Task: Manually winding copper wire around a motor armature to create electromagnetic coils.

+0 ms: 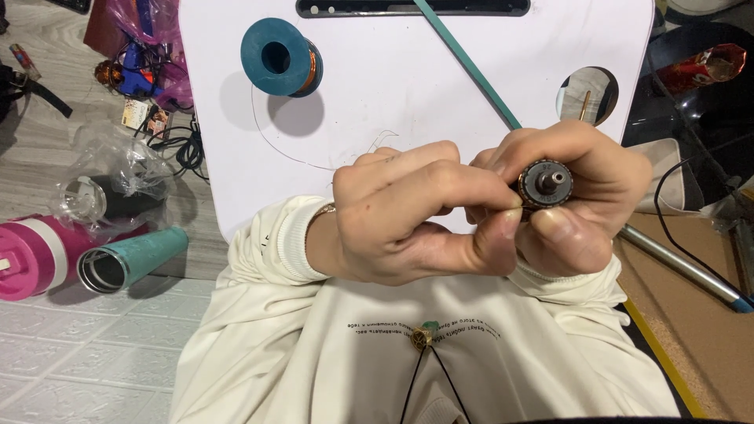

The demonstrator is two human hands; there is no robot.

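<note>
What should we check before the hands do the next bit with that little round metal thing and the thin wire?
1. Right hand grips the round metal part firmly: ok.
2. Left hand fingertips reach the part's rim: ok.
3. Thin wire lies loose on the white tray, not snagged: cannot tell.
4. Wire spool sits steady on the tray: ok.
5. Wire is pinched between the left fingers: cannot tell.

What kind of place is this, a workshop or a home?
Probably a home floor used as a hobby bench: a small white table with a wire spool, flasks on floor tiles.
</note>
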